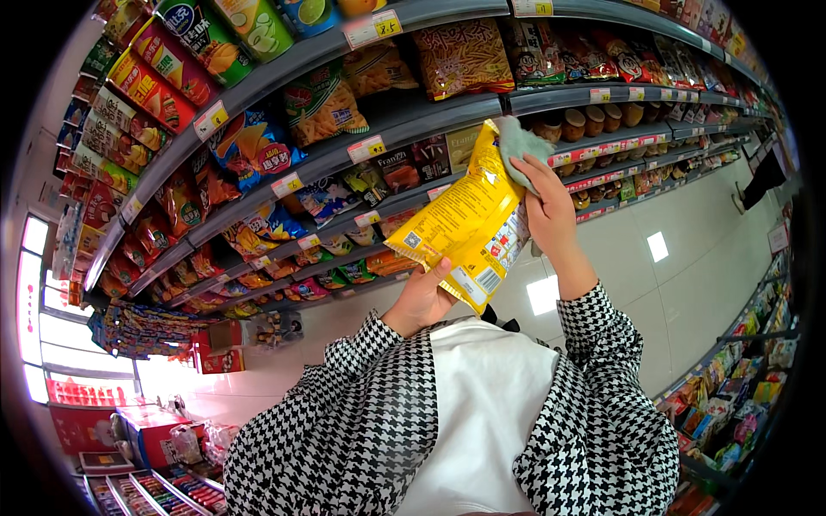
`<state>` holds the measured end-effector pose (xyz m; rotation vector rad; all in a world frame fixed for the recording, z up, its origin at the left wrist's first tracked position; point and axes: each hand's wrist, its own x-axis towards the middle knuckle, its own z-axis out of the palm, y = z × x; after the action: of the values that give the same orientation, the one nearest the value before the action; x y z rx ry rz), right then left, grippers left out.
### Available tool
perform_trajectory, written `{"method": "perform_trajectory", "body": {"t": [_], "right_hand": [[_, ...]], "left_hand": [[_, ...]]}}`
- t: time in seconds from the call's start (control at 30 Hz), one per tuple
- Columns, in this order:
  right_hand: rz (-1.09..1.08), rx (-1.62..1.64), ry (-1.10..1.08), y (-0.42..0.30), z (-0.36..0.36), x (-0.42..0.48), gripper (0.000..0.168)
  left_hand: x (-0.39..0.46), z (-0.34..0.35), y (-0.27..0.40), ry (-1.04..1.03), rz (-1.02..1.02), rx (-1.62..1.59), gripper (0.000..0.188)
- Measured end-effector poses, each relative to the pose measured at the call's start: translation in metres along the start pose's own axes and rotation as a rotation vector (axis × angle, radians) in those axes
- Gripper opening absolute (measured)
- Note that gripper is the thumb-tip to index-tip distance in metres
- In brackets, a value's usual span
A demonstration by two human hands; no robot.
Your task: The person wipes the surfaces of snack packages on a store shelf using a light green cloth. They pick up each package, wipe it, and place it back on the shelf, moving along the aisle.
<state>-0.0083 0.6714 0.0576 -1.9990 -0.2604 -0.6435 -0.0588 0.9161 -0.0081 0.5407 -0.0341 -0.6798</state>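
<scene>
A yellow plastic snack bag [461, 216] is held tilted in front of my chest, its printed side with a barcode facing up. My left hand [423, 295] grips the bag's lower edge, thumb on top and fingers hidden beneath. In my right hand [547, 203] is a grey-green cloth [521, 151], pressed against the bag's upper right end. That hand's fingertips lie over the cloth; whether it also grips the bag beneath, I cannot tell.
Shelves of snack bags [326, 103] curve ahead and left, with canned chips [219, 45] on top. Jars [594, 119] line a shelf at right. Another rack [729, 413] stands right behind the tiled floor [626, 258]. A person's leg [765, 177] shows far right.
</scene>
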Motion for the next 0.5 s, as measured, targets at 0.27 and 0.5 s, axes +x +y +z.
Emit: {"method": "perform_trajectory", "body": {"t": [0.27, 0.5], "right_hand": [[-0.439, -0.121, -0.341, -0.030, 0.026, -0.061, 0.049], [-0.470, -0.288, -0.301, 0.018, -0.035, -0.024, 0.045]], "left_hand": [[0.018, 0.004, -0.016, 0.204, 0.055, 0.130, 0.050], [0.053, 0.037, -0.033, 0.061, 0.076, 0.034, 0.055]]}}
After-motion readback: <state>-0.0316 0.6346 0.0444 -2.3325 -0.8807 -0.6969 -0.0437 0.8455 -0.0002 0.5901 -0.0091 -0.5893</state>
